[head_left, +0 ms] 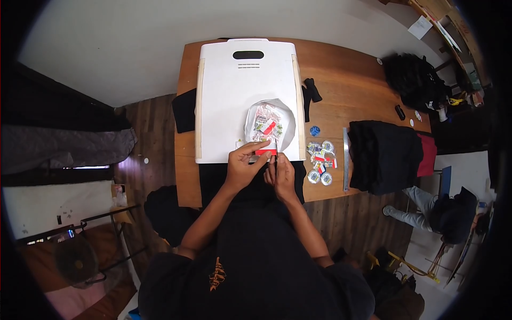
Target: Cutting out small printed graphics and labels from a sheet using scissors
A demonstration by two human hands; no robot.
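My left hand (244, 166) pinches a small red-and-white rectangular piece (265, 152), like a sticker or patch, white above and red below. At the piece's right edge, my right hand (281, 173) is closed with its fingertips together on something thin and dark, too small to name. Just beyond both hands, a crumpled white wrapper or bag (288, 124) lies on a large white panel (224, 101). Several printed cut-outs (265, 120), some red and white, lie within the wrapper.
The panel, with an oval slot, lies on a wooden table (346, 69). Right of it are several round and red-white cut-outs (321, 160), a metal ruler (346, 160) and a dark folded garment stack (381, 154). A black bag (416, 80) sits farther right; a person (445, 213) is nearby.
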